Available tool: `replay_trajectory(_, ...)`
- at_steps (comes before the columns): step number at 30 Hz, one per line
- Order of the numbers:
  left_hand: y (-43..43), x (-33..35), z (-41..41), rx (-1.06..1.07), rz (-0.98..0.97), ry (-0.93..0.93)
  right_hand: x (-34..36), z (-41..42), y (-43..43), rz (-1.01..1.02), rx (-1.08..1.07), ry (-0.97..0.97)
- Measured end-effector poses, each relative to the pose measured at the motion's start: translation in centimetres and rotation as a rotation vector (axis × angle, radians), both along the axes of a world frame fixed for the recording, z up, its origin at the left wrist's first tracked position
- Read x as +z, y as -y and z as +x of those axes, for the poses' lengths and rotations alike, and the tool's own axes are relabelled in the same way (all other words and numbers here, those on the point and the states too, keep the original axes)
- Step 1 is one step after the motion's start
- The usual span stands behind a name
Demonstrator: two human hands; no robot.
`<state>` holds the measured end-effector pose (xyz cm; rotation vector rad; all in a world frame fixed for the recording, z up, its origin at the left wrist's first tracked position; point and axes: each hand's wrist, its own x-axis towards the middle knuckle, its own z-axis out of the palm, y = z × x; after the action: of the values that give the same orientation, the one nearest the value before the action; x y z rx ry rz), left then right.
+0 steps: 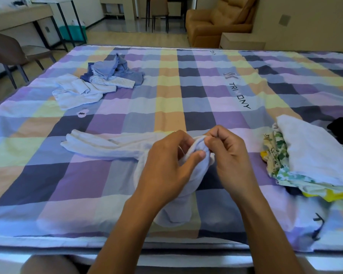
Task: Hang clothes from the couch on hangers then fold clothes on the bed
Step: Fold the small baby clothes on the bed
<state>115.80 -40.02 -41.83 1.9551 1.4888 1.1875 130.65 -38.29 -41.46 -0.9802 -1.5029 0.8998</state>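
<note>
Both the left hand (166,161) and right hand (229,153) pinch a white garment (107,147), fingers clamped on its bunched end; it trails leftward across the bed (166,86), open bedspread beyond.

Pale garment (107,146), perhaps leggings, sprawls across bed (167,86).

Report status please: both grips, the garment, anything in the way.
Left grip, right grip both pinch white garment at bunched end. Rest trails on bed. Unfolded pile far left, folded stack right; neither obstructs.
</note>
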Motion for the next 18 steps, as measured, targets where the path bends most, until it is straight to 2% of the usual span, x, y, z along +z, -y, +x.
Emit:
replay_trajectory(7, -0.8, -0.3, -0.7, -0.058, -0.072, 0.202, -0.8, 0.0, 0.9, -0.051, 0.045, 0.065)
replay_trajectory(13, -1.0, -0.7, -0.7, 0.010, -0.175, 0.337, -1.7, -0.3, 0.5, 0.008, -0.198, 0.131)
replay_trajectory(15, -0.9, -0.8, -0.7, 0.033, -0.239, 0.472, -2.1, -0.4, 0.3, -0.003, -0.280, 0.152)
replay_trajectory(18, -0.6, -0.5, -0.6, -0.009, -0.404, 0.824, -2.7, -0.6, 0.3, -0.010, -0.338, 0.178)
